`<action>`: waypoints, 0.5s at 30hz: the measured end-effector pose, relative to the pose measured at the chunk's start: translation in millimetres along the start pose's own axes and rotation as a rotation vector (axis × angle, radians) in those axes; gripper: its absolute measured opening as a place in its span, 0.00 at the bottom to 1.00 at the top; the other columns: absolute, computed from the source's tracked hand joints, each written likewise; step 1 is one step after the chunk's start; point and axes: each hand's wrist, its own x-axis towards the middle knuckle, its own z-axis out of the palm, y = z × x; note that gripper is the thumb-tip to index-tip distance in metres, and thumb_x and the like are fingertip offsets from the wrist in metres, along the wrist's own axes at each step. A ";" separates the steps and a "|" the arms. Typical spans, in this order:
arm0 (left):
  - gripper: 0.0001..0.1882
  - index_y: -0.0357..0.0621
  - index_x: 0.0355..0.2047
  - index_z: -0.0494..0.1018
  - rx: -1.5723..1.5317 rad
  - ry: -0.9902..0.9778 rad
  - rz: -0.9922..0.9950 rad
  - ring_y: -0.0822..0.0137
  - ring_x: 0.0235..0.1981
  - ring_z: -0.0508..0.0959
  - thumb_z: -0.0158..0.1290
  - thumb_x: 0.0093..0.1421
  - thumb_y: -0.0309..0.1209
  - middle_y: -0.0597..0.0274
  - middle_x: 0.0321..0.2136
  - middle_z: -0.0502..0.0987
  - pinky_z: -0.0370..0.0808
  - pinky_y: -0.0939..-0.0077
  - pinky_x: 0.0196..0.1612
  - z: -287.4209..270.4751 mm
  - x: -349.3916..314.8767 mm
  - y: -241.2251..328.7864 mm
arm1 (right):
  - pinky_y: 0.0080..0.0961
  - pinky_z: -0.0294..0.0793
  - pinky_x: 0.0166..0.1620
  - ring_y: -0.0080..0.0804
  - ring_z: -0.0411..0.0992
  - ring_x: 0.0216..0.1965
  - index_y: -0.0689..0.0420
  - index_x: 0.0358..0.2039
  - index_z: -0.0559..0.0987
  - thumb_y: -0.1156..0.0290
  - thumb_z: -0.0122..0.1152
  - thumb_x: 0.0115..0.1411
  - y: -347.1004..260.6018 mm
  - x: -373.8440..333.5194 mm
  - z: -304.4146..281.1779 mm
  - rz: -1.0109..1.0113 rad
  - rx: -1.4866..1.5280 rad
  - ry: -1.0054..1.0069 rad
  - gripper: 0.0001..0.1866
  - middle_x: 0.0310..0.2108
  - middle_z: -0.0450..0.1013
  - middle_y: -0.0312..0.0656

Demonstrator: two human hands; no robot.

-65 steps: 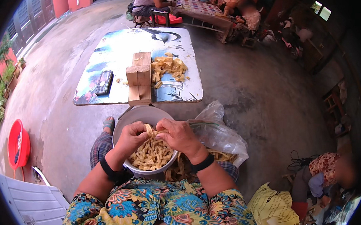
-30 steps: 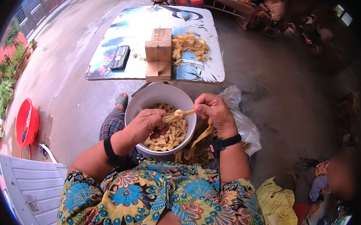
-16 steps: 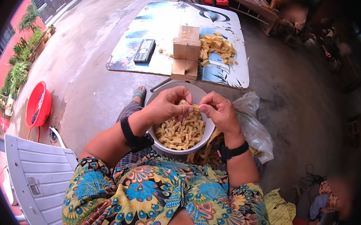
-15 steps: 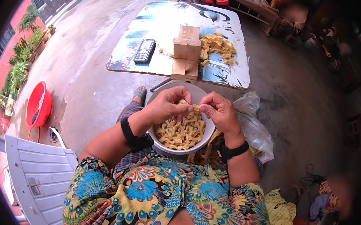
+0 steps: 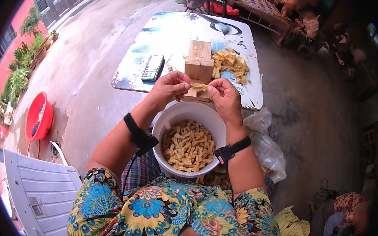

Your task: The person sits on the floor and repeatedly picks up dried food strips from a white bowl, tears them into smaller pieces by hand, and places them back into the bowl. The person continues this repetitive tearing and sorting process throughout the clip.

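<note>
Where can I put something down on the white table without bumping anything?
On the white table, the widest bare patch is at far left, beyond the keypad device and left of the wooden blocks. It's crowded right of the blocks, where yellow strips are heaped; your left hand and right hand partly hide the near edge.

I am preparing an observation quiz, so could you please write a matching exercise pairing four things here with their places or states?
1 Thin yellow strip
2 Round pale plastic bucket
3 Round red plastic tub
4 Dark rectangular keypad device

A On the white painted table
B Near the picture's left edge
C Pinched between left hand and right hand
D Holding many yellowish pieces

Pairs: 1-C, 2-D, 3-B, 4-A
</note>
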 end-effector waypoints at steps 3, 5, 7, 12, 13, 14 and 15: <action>0.05 0.42 0.34 0.72 0.060 0.144 0.026 0.79 0.21 0.70 0.56 0.59 0.27 0.71 0.22 0.72 0.69 0.84 0.24 4.3 16.3 -15.6 | 0.13 0.66 0.30 0.13 0.66 0.25 0.60 0.30 0.73 0.75 0.58 0.59 16.6 12.7 10.7 -0.056 -0.187 0.121 0.04 0.23 0.71 0.29; 0.06 0.41 0.33 0.72 0.283 0.234 0.067 0.78 0.21 0.71 0.57 0.57 0.27 0.71 0.21 0.72 0.69 0.84 0.24 6.9 15.0 -28.8 | 0.15 0.67 0.28 0.14 0.67 0.24 0.61 0.28 0.73 0.75 0.58 0.58 24.3 9.9 9.7 -0.099 -0.480 0.144 0.04 0.21 0.71 0.29; 0.10 0.39 0.33 0.74 0.409 0.305 0.053 0.73 0.25 0.74 0.60 0.54 0.31 0.64 0.26 0.74 0.72 0.80 0.29 3.2 10.0 -36.7 | 0.15 0.66 0.27 0.14 0.66 0.22 0.60 0.28 0.73 0.75 0.58 0.58 27.7 3.2 -3.5 -0.066 -0.583 0.184 0.04 0.20 0.70 0.28; 0.17 0.41 0.39 0.77 1.206 0.104 0.438 0.51 0.47 0.73 0.61 0.52 0.37 0.50 0.46 0.73 0.71 0.64 0.50 36.1 -40.9 11.5 | 0.12 0.62 0.25 0.13 0.62 0.20 0.58 0.29 0.73 0.74 0.56 0.61 -2.1 -33.4 -28.6 0.197 -0.058 -0.020 0.04 0.21 0.69 0.28; 0.19 0.41 0.45 0.74 1.151 0.006 0.479 0.52 0.47 0.74 0.60 0.54 0.35 0.49 0.46 0.74 0.72 0.64 0.49 47.8 -46.2 19.1 | 0.11 0.64 0.27 0.13 0.62 0.22 0.58 0.32 0.73 0.71 0.55 0.63 -8.8 -41.2 -31.5 0.214 -0.022 -0.112 0.04 0.25 0.70 0.28; 0.23 0.42 0.50 0.71 1.095 -0.083 0.514 0.53 0.47 0.75 0.60 0.55 0.33 0.47 0.46 0.74 0.73 0.64 0.47 58.7 -50.5 24.2 | 0.12 0.65 0.28 0.13 0.64 0.23 0.58 0.34 0.73 0.72 0.54 0.63 -28.0 -47.7 -24.7 0.257 0.139 -0.140 0.04 0.25 0.70 0.29; 0.25 0.39 0.54 0.65 0.949 -0.226 0.480 0.51 0.41 0.78 0.57 0.56 0.28 0.46 0.41 0.76 0.75 0.65 0.43 69.4 -53.1 24.4 | 0.12 0.66 0.28 0.13 0.65 0.24 0.59 0.36 0.73 0.72 0.54 0.63 -51.0 -54.4 -15.4 0.300 0.301 -0.167 0.05 0.25 0.70 0.29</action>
